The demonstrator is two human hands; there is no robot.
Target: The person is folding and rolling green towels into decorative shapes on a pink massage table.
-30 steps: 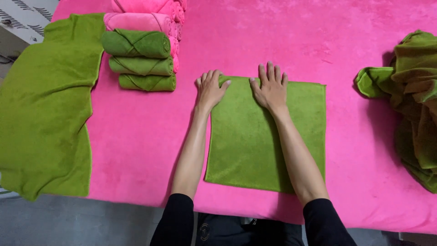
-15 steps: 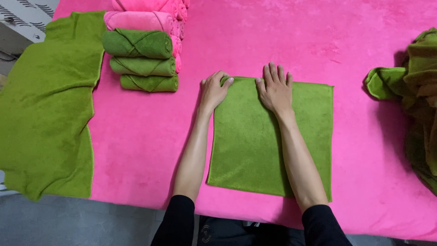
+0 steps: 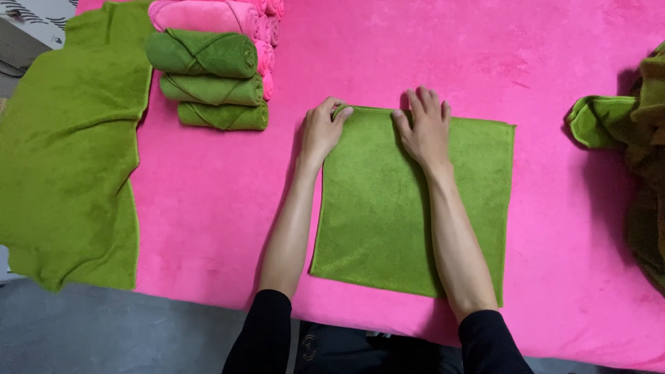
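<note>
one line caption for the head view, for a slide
Left hand and right hand rest on the far edge of a flat green towel on a pink table cover.

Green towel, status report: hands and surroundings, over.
Left hand fingers curled at far left corner of flat green towel. Right hand flat on far edge. Rolled towels well left, crumpled pile right, nothing blocking.

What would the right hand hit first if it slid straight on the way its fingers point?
Probably nothing. The right hand lies flat at the far edge of the green cloth; its fingers point away from the person, where only the bare pink cover shows up to the picture's edge.
</note>
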